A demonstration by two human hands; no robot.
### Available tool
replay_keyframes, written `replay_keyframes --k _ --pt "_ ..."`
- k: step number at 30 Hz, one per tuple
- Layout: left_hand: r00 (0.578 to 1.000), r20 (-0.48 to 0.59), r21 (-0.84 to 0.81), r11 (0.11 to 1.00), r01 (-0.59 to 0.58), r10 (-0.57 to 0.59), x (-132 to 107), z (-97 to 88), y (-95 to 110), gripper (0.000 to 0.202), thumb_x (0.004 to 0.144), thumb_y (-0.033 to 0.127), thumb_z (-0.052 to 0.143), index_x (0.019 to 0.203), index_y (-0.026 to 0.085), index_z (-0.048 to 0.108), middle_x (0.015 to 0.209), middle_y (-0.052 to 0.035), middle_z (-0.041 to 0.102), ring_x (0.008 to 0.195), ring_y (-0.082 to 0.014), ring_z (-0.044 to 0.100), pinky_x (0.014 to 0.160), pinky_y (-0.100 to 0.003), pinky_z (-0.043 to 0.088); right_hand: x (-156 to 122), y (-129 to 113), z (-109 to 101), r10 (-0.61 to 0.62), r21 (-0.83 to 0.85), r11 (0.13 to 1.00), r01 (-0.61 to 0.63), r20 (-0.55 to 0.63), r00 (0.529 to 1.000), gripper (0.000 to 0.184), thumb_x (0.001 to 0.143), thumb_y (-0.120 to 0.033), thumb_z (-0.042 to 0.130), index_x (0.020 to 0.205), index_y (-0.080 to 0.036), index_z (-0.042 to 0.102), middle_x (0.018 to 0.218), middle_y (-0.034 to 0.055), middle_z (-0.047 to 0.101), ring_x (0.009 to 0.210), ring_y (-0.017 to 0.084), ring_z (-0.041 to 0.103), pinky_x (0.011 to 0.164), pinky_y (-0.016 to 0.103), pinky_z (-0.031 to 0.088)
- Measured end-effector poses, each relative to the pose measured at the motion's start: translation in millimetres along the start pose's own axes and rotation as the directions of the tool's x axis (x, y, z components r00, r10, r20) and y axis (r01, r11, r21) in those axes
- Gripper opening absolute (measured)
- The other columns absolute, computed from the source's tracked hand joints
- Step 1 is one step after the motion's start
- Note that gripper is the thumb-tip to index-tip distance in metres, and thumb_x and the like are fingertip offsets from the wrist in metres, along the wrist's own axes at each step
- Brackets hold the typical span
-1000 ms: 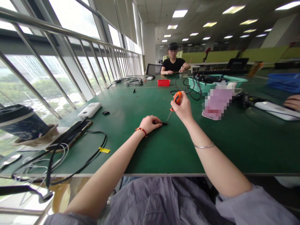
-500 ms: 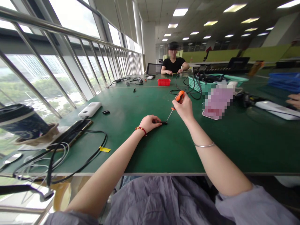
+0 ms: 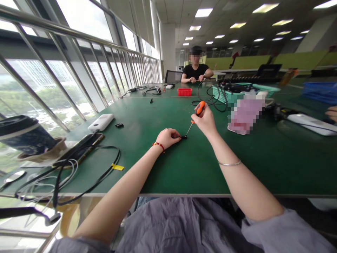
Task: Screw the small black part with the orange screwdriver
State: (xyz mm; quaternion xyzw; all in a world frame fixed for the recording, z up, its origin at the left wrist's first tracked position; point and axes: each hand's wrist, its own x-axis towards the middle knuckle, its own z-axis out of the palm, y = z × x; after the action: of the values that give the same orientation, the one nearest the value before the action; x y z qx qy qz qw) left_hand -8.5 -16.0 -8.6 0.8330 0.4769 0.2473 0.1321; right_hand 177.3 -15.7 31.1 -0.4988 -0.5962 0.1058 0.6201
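1. Head view, left hand [image 3: 168, 138]: it rests on the green table [image 3: 147, 168], thumb and fingertips closed in a pinch on a small black part [image 3: 183, 137].
2. The part lies low against the table, its left end at the fingertips and its right end jutting out past them, uncovered.
3. Right hand [image 3: 206, 118]: raised above the table, fingers wrapped around the orange-and-black handle of a screwdriver [image 3: 200, 107], whose top end shows above the grip.
4. The shaft slants down and leftward from this hand to the part's exposed right end; whether the tip touches it, I cannot tell.
5. The part thus sits between both hands, nearer the left.
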Motion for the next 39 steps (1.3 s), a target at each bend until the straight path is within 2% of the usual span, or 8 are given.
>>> replay_keyframes --k 7,11,17,20,25,28,32,39 --pt "0.998 -0.065 0.152 0.988 -0.009 0.019 -1.5 -3.0 -1.9 0.015 0.075 0.032 0.063 0.082 0.021 0.071 0.079 -0.0021 0.067 0.079 -0.0194 0.058 0.070 -0.030 0.045 -2.1 -3.3 0.2 0.029 -0.007 1.000 -0.029 0.051 0.998 0.024 0.069 -0.045 0.060 0.069 -0.022 0.054 0.065 -0.0007 0.055 0.061 0.016 0.053 0.065 0.033 0.046" --pt "0.996 -0.084 0.163 0.986 0.036 -0.022 -2.2 -5.1 -2.0 0.014 0.076 0.031 0.062 0.083 0.021 0.071 0.081 -0.0027 0.067 0.079 -0.0198 0.058 0.069 -0.030 0.045 -4.9 -7.5 2.0 0.019 0.022 1.000 -0.022 0.105 0.994 0.017 0.068 -0.037 0.059 0.073 -0.021 0.055 0.066 -0.0017 0.054 0.061 0.015 0.053 0.063 0.030 0.044" --pt "0.996 -0.078 0.156 0.986 0.059 -0.047 -1.9 -5.7 -1.8 0.015 0.077 0.031 0.062 0.085 0.021 0.071 0.081 -0.0026 0.067 0.079 -0.0197 0.058 0.068 -0.029 0.044 -6.9 -8.3 3.6 0.035 -0.039 0.999 -0.033 0.065 0.997 0.025 0.066 -0.033 0.060 0.088 -0.024 0.052 0.066 -0.0043 0.053 0.059 0.015 0.051 0.058 0.028 0.041" --pt "0.996 -0.068 0.155 0.986 0.068 -0.058 -2.0 -5.5 -1.3 0.016 0.077 0.031 0.062 0.085 0.021 0.071 0.081 -0.0027 0.067 0.079 -0.0198 0.058 0.068 -0.030 0.044 -8.2 -9.7 2.7 0.017 -0.083 0.996 -0.011 0.068 0.998 0.020 0.072 -0.042 0.058 0.076 -0.023 0.052 0.063 -0.0030 0.054 0.061 0.015 0.052 0.061 0.027 0.041" --pt "0.996 -0.064 0.177 0.982 0.065 -0.055 -2.4 -5.2 -0.5 0.016 0.078 0.031 0.061 0.085 0.020 0.071 0.081 -0.0024 0.067 0.081 -0.0195 0.058 0.069 -0.029 0.045 -11.1 -17.1 0.1 -0.043 -0.107 0.993 0.045 0.023 0.999 0.034 0.080 -0.049 0.051 0.059 -0.022 0.049 0.057 -0.0004 0.054 0.062 0.016 0.055 0.064 0.028 0.041" --pt "0.996 -0.068 0.182 0.981 0.066 -0.055 -2.6 -5.1 0.1 0.016 0.078 0.031 0.061 0.085 0.020 0.071 0.082 -0.0023 0.068 0.082 -0.0193 0.058 0.069 -0.029 0.045 -11.7 -20.9 -0.9 -0.074 -0.066 0.995 0.072 -0.033 0.997 0.035 0.080 -0.048 0.051 0.057 -0.022 0.047 0.054 -0.0004 0.053 0.060 0.015 0.054 0.063 0.027 0.041" --pt "0.996 -0.068 0.190 0.979 0.066 -0.055 -3.3 -5.6 2.1 0.015 0.077 0.030 0.061 0.084 0.021 0.070 0.082 -0.0019 0.067 0.081 -0.0188 0.058 0.068 -0.028 0.044 -12.8 -23.1 0.0 -0.125 0.011 0.992 0.125 0.027 0.992 0.036 0.081 -0.047 0.051 0.055 -0.022 0.046 0.054 -0.0007 0.052 0.056 0.014 0.052 0.060 0.027 0.040" --pt "0.996 -0.065 0.189 0.979 0.075 -0.064 -4.1 -6.7 4.3 0.015 0.077 0.031 0.062 0.084 0.021 0.070 0.082 -0.0018 0.067 0.080 -0.0184 0.058 0.066 -0.028 0.043 -15.5 -24.7 2.3 -0.147 0.005 0.989 0.147 0.059 0.987 0.036 0.080 -0.045 0.051 0.054 -0.022 0.046 0.053 -0.0007 0.050 0.055 0.013 0.050 0.060 0.027 0.039"
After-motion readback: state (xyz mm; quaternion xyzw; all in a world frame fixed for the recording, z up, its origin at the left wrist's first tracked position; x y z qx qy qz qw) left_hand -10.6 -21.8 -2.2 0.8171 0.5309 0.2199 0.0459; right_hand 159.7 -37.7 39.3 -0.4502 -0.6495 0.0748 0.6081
